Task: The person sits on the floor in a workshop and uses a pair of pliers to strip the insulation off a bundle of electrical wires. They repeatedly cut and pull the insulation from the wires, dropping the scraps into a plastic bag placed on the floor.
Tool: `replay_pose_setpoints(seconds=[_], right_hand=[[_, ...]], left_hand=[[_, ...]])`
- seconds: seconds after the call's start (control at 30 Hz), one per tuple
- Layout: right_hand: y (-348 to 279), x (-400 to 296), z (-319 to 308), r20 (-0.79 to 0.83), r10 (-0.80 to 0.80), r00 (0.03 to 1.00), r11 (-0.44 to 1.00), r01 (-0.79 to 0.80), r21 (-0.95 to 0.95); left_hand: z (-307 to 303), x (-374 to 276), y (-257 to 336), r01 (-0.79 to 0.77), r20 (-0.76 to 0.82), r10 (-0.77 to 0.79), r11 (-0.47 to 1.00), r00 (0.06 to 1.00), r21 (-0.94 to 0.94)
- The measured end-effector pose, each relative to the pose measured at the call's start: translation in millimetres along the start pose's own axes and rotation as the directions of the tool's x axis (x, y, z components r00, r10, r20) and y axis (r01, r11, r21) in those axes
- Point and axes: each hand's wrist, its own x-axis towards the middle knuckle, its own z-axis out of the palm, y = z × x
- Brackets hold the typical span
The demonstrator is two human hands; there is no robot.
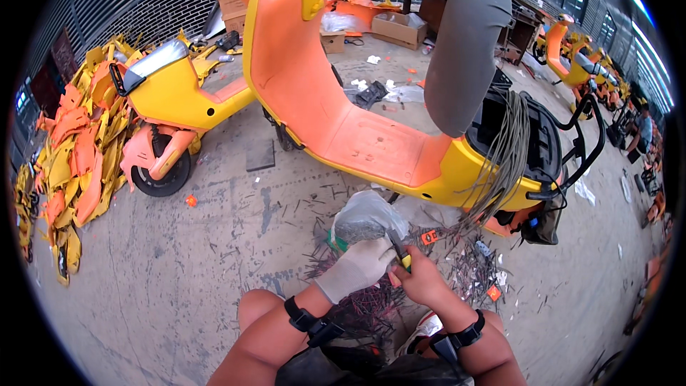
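My right hand (423, 279), bare, grips hand pliers or cutters (399, 249) with yellow, black and reddish handles, the jaws pointing up. My left hand (362, 268), in a whitish work glove, is right beside the jaws with its fingers bent. Whatever those fingers may pinch is too small or hidden to make out. Just beyond the glove sits a translucent plastic bag (370, 217) with grey contents. Dark and reddish short offcuts (370, 300) litter the floor beneath both hands. Ahead stands a yellow and orange scooter (370, 139), its grey seat (469, 48) raised.
A bundle of thin grey cables or strips (506, 139) drapes over the scooter's rear. A second scooter (187, 91) stands left, beside a heap of body panels (80, 139). Cardboard boxes (399, 29) and a dark workbench (429, 2) are behind. A person (643, 128) sits far right.
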Motion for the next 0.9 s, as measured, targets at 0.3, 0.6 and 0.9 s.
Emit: replay_pose_setpoints(seconds=[0.3, 0.6, 0.9], right_hand=[[-3, -1, -1, -0.059, -0.003, 0.998, 1.0, 0.002, -0.014], [-4, 0, -3, -0.069, -0.033, 0.997, 0.998, 0.029, -0.053], [11, 3, 7, -0.051, -0.14, 0.989, 0.989, 0.138, -0.042]], left_hand=[[-33, 20, 16, 0.466, 0.2, -0.429, 0.712, 0.881, -0.526], [-27, 19, 15, 0.396, 0.124, -0.383, 0.804, 0.916, -0.443], [-45, 27, 29, 0.513, 0.176, -0.49, 0.735, 0.854, -0.443]])
